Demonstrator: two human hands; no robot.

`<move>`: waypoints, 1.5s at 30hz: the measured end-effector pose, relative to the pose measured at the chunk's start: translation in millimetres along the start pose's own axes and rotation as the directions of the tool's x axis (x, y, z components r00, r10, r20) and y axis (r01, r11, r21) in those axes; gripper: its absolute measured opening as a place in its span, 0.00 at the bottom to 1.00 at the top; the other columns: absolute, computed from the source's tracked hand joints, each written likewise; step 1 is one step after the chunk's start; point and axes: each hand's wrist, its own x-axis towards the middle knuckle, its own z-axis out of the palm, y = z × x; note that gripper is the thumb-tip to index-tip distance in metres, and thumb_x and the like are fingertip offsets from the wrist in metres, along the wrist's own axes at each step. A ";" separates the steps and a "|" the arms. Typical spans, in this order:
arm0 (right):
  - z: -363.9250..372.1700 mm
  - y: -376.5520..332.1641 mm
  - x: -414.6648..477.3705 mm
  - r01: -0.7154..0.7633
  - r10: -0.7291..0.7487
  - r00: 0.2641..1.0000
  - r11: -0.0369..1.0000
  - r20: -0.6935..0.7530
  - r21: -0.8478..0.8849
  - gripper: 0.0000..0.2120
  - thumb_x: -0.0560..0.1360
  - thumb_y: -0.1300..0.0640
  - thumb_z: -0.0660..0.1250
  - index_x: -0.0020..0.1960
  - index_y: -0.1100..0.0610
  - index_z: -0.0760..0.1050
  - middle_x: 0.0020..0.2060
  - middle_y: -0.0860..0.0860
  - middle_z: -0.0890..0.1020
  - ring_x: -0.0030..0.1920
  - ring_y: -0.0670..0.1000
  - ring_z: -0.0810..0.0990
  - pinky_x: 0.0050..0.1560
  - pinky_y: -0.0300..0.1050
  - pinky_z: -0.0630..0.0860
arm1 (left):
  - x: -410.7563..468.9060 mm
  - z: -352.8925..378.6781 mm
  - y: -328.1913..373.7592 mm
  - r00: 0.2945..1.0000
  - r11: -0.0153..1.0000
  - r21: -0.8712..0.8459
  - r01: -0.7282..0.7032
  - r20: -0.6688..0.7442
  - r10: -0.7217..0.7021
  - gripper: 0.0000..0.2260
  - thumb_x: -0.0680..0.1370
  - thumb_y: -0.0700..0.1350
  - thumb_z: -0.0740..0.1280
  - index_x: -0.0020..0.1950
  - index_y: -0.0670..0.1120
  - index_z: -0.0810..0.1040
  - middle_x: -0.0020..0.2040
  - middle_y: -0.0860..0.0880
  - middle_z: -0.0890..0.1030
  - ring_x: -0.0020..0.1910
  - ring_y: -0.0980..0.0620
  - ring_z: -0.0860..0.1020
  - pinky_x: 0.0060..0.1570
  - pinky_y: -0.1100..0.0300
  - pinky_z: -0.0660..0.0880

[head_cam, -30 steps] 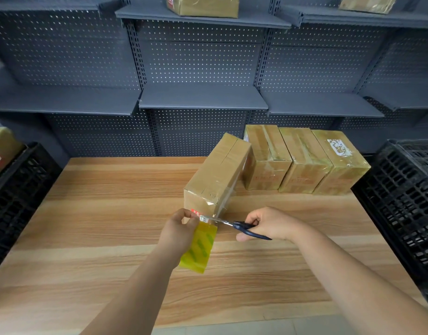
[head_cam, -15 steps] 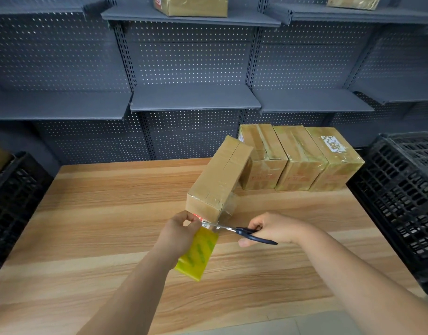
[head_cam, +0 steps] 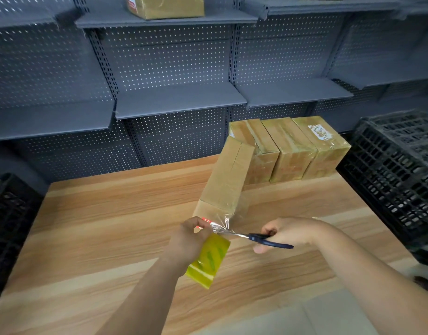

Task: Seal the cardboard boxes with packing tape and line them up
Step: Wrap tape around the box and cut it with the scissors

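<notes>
Now keep left hand (head_cam: 188, 240) gripping tape roll (head_cam: 208, 259) taut at frame centre w/ right hand (head_cam: 288, 232) fingers closing scissors (head_cam: 256, 237) next to box (head_cam: 226, 180) edge.

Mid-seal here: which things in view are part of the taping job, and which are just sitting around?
In the job: box being taped; tape roll in left hand; scissors in right hand; three lined-up boxes.

Lying about: black crate; shelf box.
</notes>
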 end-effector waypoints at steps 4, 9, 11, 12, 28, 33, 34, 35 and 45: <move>3.5 6.8 -6.6 -0.012 0.012 1.000 0.999 -0.007 0.031 0.26 0.60 0.26 0.70 0.47 0.45 0.79 0.41 0.40 0.79 0.44 0.44 0.78 0.46 0.42 0.70 | -6.2 2.4 2.8 0.999 0.999 0.028 -0.018 0.032 0.017 0.03 0.77 0.47 0.69 0.44 0.49 0.80 0.41 0.54 0.78 0.37 0.53 0.73 0.36 0.61 0.67; 9.9 15.9 -13.8 -0.009 0.009 1.000 0.995 0.000 0.097 0.20 0.65 0.30 0.72 0.49 0.41 0.79 0.46 0.39 0.80 0.48 0.41 0.78 0.49 0.39 0.71 | -12.4 7.4 8.7 0.999 0.998 0.062 -0.029 0.036 0.027 0.03 0.77 0.45 0.69 0.44 0.48 0.80 0.42 0.53 0.79 0.37 0.55 0.73 0.36 0.62 0.68; 11.7 19.7 -16.5 -0.013 0.011 1.000 0.996 0.014 0.089 0.21 0.65 0.30 0.71 0.49 0.42 0.78 0.46 0.40 0.80 0.47 0.42 0.78 0.49 0.40 0.71 | -14.4 10.1 9.0 0.999 0.998 0.063 -0.029 0.039 0.027 0.03 0.77 0.45 0.69 0.44 0.49 0.81 0.43 0.53 0.80 0.37 0.55 0.73 0.36 0.62 0.68; 12.1 21.4 -17.4 -0.020 0.018 1.000 0.996 0.015 0.085 0.22 0.64 0.29 0.71 0.49 0.43 0.78 0.45 0.40 0.80 0.46 0.43 0.77 0.49 0.40 0.71 | -15.6 11.0 9.0 0.999 0.997 0.066 -0.028 0.041 0.025 0.03 0.77 0.45 0.69 0.44 0.49 0.81 0.42 0.53 0.79 0.36 0.55 0.73 0.35 0.61 0.67; 26.9 100.1 -18.4 -0.210 0.209 0.978 0.967 0.020 0.142 0.29 0.58 0.24 0.71 0.38 0.50 0.76 0.32 0.42 0.76 0.39 0.44 0.77 0.42 0.38 0.68 | -0.6 -47.7 9.6 0.999 0.989 0.147 -0.018 -0.041 0.024 0.07 0.77 0.49 0.69 0.39 0.53 0.77 0.37 0.47 0.78 0.35 0.49 0.73 0.36 0.56 0.70; 54.7 109.6 26.9 -0.229 0.261 0.939 0.960 -0.226 0.159 0.24 0.70 0.33 0.67 0.28 0.51 0.70 0.23 0.46 0.73 0.31 0.51 0.78 0.34 0.41 0.67 | -3.5 -45.5 3.2 1.000 0.998 0.060 -0.010 0.028 0.008 0.07 0.77 0.51 0.69 0.39 0.53 0.79 0.36 0.47 0.77 0.36 0.49 0.73 0.38 0.56 0.69; 62.3 115.3 37.6 -0.250 0.290 0.916 0.953 -0.276 0.172 0.25 0.72 0.34 0.66 0.28 0.52 0.69 0.22 0.47 0.72 0.29 0.52 0.78 0.33 0.41 0.67 | -4.5 -45.3 2.3 0.999 0.999 0.037 -0.001 0.035 -0.001 0.07 0.77 0.51 0.69 0.40 0.53 0.79 0.37 0.47 0.77 0.36 0.49 0.74 0.38 0.56 0.70; 67.9 120.0 47.0 -0.280 0.332 0.887 0.939 -0.321 0.198 0.24 0.74 0.36 0.65 0.28 0.52 0.69 0.22 0.48 0.72 0.28 0.51 0.76 0.31 0.41 0.66 | -5.6 -45.1 1.8 0.999 1.000 0.016 0.007 0.040 -0.008 0.07 0.77 0.51 0.69 0.40 0.53 0.79 0.38 0.47 0.78 0.37 0.49 0.75 0.39 0.56 0.70; 98.0 148.4 87.3 -0.446 0.678 0.538 0.733 -0.501 0.513 0.18 0.74 0.43 0.68 0.48 0.58 0.75 0.40 0.54 0.76 0.36 0.56 0.73 0.36 0.45 0.73 | -2.8 -39.9 -6.3 0.992 0.999 -0.008 0.033 0.118 -0.032 0.07 0.76 0.42 0.70 0.51 0.51 0.77 0.39 0.49 0.83 0.33 0.56 0.79 0.35 0.65 0.72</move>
